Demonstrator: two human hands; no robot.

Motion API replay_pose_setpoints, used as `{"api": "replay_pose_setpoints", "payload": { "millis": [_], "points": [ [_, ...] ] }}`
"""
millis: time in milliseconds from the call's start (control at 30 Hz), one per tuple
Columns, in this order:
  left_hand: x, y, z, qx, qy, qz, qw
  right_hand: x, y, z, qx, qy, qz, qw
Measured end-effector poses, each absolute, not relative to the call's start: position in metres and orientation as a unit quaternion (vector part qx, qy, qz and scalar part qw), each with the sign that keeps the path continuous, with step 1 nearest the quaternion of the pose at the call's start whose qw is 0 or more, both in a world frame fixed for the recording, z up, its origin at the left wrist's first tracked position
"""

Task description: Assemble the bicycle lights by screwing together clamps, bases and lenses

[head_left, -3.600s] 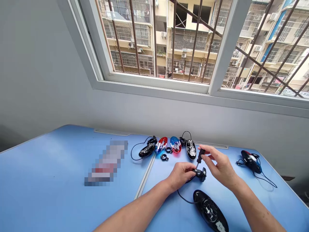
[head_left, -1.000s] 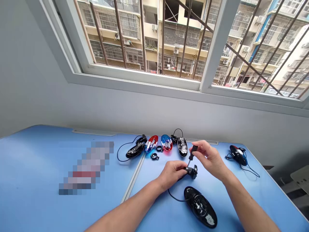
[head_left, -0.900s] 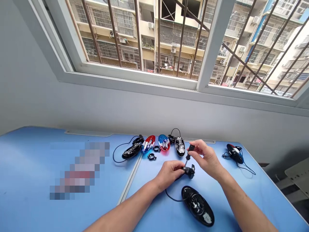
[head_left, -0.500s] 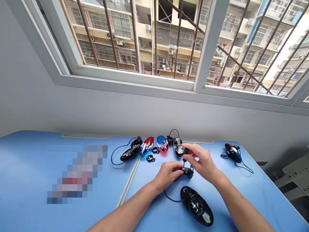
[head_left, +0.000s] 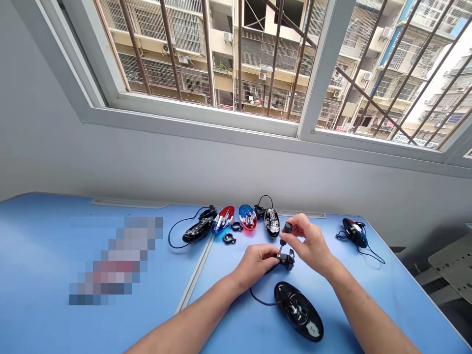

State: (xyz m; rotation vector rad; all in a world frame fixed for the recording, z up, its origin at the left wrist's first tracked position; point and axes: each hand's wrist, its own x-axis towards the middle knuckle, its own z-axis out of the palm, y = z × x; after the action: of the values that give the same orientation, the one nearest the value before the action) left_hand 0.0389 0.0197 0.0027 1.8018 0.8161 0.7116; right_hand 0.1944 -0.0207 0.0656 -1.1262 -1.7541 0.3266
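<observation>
My left hand [head_left: 255, 264] pinches a small black clamp-like part [head_left: 286, 259] just above the blue table. In my right hand [head_left: 308, 242] is a short screwdriver [head_left: 286, 231] with a black handle, held between thumb and fingers. Its metal shaft slants down, and the tip meets the clamp part beside my left fingertips. A thin black cable runs from near my left hand to a black oval housing [head_left: 299, 310], which lies on the table in front with its recessed round middle facing up.
Along the back lie a black oval part with cable [head_left: 198, 230], a red-and-blue shell [head_left: 223, 220], a blue-and-red shell [head_left: 248, 217], an open black housing [head_left: 272, 222] and two black ring clamps [head_left: 229, 238]. A cabled unit [head_left: 355, 232] lies at right. Something blurred is at left.
The screwdriver handle has tilted to the right, and my right fingers have shifted their hold on it. My left hand stays at the clamp part. The view has moved slightly.
</observation>
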Motion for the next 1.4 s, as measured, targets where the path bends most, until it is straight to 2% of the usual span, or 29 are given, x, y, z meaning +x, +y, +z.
{"api": "replay_pose_setpoints", "payload": {
  "millis": [233, 467, 633, 767, 1167, 1400],
  "points": [
    [0.039, 0.021, 0.000, 0.742, 0.344, 0.294, 0.495, 0.190, -0.019, 0.057, -0.445, -0.744, 0.047, 0.495],
    [0.039, 0.025, -0.001, 0.712, 0.333, 0.281, 0.551, 0.203, -0.027, 0.074, -0.403, -0.796, 0.167, 0.419],
    [0.039, 0.025, 0.002, 0.694, 0.325, 0.281, 0.578, 0.202, -0.020, 0.069, -0.483, -0.707, 0.184, 0.482],
    [0.039, 0.026, 0.001, 0.687, 0.319, 0.282, 0.589, 0.199, -0.016, 0.065, -0.492, -0.678, 0.184, 0.514],
    [0.038, 0.027, 0.001, 0.664, 0.307, 0.271, 0.625, 0.201, -0.017, 0.064, -0.514, -0.669, 0.177, 0.507],
    [0.038, 0.026, -0.002, 0.676, 0.301, 0.279, 0.612, 0.200, -0.019, 0.065, -0.509, -0.677, 0.177, 0.501]
  ]
}}
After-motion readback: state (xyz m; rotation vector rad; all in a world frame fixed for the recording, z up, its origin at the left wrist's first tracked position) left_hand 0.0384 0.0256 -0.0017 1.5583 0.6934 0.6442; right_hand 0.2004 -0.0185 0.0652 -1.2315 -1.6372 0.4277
